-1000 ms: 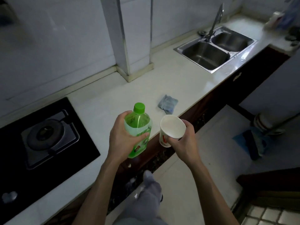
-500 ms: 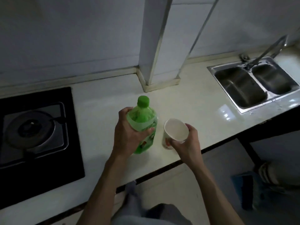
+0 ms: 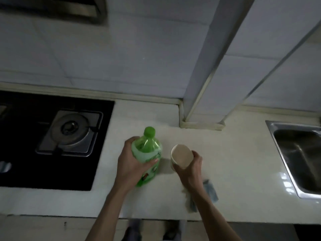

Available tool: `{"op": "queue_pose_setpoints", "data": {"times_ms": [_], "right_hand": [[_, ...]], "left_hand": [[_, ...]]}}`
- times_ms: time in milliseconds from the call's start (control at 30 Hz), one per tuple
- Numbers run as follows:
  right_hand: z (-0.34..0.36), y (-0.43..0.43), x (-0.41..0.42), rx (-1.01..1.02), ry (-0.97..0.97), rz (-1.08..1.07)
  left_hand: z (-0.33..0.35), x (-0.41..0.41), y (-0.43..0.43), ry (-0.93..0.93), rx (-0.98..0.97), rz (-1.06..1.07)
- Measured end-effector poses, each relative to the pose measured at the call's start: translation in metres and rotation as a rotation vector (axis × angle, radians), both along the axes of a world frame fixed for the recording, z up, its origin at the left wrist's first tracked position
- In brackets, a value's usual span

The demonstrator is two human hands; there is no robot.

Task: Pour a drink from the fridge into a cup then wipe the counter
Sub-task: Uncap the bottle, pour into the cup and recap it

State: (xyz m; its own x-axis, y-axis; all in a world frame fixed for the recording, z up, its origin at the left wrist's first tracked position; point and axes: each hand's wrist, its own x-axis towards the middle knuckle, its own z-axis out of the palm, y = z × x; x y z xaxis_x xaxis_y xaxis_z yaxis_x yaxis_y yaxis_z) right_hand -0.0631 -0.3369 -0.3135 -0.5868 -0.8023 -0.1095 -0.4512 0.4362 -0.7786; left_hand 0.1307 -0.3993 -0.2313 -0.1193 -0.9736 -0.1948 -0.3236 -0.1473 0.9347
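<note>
- While the green cap (image 3: 149, 131) sits on the bottle (image 3: 147, 152), nothing can pour. I judge the step in hand to be bringing bottle and cup onto the counter (image 3: 234, 162) ahead of the pour.
- Your left hand (image 3: 132, 164) wraps the bottle's upper body, fingers round the far side and thumb across the label. The bottle is roughly upright, its base low over mid-counter, near the right edge of the hob (image 3: 52, 136). I cannot tell whether the base touches the surface.
- Your right hand (image 3: 189, 169) grips the paper cup (image 3: 181, 154) from the near side, fingers curled round its wall. The mouth is open and the inside looks empty. The cup is just beside the bottle, not touching it.
- A blue-grey cloth (image 3: 211, 188) lies toward the front edge, partly hidden under your right forearm. The sink (image 3: 295, 153) is at the right end.
- Next move, as I read it: stand the cup flat and free your right hand. Twist off the cap while your left steadies the bottle, then tilt the neck slowly over the rim.
- A light paper cup tips easily, so keep a hand near it.
- Wiping is not yet begun.
</note>
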Motion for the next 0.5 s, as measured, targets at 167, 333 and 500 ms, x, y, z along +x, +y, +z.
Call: {"op": "queue_pose_setpoints", "data": {"times_ms": [167, 333, 500], "right_hand": [[-0.015, 0.008, -0.014, 0.115, 0.004, 0.106], [0.015, 0.011, -0.039, 0.147, 0.012, 0.194], [0.081, -0.007, -0.060, -0.019, 0.091, 0.211]], "left_hand": [[0.008, -0.019, 0.015, -0.029, 0.015, 0.068], [0.018, -0.038, 0.018, -0.076, -0.012, 0.031], [0.030, -0.050, 0.014, -0.110, -0.035, -0.012]]}}
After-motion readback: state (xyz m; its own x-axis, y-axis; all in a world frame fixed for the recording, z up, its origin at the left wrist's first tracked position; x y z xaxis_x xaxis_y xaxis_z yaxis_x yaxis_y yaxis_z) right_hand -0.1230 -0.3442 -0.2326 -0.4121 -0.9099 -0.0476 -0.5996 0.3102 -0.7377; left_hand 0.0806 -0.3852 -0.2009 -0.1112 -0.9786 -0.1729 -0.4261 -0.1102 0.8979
